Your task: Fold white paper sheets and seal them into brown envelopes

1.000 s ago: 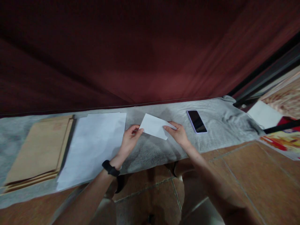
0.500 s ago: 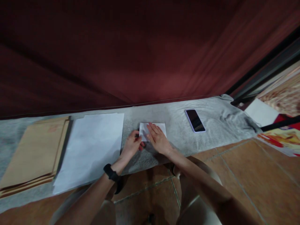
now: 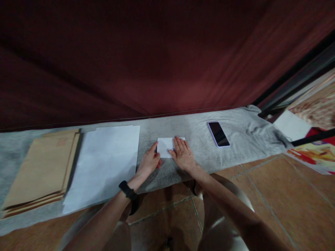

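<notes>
Paper (image 3: 164, 147), plain white and apparently folded down to a small rectangle, lies flat on the long, grey, plush-covered bench (image 3: 197, 127), squarely in front of the person and between both hands. The bare right hand (image 3: 184, 156) rests palm down over its right part, fingers straight and close together, thumb spread wide; nothing is gripped, and the broad palm seems meant to keep the layers flat against the yielding cloth. The left hand (image 3: 148, 162), below a black wristband (image 3: 127, 190), stands at the left edge, fingers curled narrowly beside it, probably to steady that side; whether they pinch the edge I cannot tell. Large, loose white sheets (image 3: 107, 158) lie just left of that hand, within easy reach, with flat brown paper envelopes (image 3: 43, 164) stacked beyond them, so each kind seems sorted into its own pile. On the other side, a dark-screened phone in a pale purple case (image 3: 219, 134) lies well apart from the right hand, probably to leave the working spot free.
</notes>
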`<state>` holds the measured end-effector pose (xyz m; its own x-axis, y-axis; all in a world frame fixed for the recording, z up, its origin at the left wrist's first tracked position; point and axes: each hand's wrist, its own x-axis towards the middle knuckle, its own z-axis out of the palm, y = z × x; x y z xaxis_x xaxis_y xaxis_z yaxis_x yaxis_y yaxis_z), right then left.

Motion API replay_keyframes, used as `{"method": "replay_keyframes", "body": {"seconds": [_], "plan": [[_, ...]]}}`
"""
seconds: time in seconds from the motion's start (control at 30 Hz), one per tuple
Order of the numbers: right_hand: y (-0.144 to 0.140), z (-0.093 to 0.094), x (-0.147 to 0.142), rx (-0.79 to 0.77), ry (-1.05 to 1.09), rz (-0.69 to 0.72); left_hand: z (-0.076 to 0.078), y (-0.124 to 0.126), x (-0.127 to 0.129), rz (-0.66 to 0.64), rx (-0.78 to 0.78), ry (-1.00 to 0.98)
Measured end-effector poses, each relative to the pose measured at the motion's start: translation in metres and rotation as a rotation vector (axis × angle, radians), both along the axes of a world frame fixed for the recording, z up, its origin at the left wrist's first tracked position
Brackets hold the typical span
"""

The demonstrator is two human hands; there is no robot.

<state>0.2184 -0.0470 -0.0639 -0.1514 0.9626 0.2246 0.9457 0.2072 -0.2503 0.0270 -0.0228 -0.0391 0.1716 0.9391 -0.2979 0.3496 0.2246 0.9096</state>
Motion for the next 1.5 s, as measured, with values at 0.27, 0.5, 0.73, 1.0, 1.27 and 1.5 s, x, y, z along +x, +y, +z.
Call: {"method": "replay_keyframes", "body": {"seconds": [0.27, 0.5, 0.73, 1.0, 1.27, 1.5], "plan": [[-0.003, -0.005, 0.028, 0.003, -0.003, -0.100, 0.008, -0.001, -0.003, -0.023, 0.017, 0.164], [-0.003, -0.005, 0.027, 0.018, -0.015, -0.106, 0.023, -0.005, 0.025, -0.124, 0.623, 0.625], [-0.003, -0.006, 0.028, 0.032, -0.010, -0.093, -0.010, -0.005, 0.051, -0.337, 0.754, 0.748], [0.000, 0.003, 0.035, -0.027, 0.012, -0.076, -0.016, -0.003, 0.033, -0.232, 0.678, 0.853], [0.024, 0.018, 0.051, -0.055, 0.119, -0.032, -0.020, -0.007, 0.021, -0.143, 0.673, 0.851], [0.046, 0.029, 0.054, -0.120, 0.373, -0.111, -0.010, 0.002, 0.019, -0.095, 0.659, 0.679]]}}
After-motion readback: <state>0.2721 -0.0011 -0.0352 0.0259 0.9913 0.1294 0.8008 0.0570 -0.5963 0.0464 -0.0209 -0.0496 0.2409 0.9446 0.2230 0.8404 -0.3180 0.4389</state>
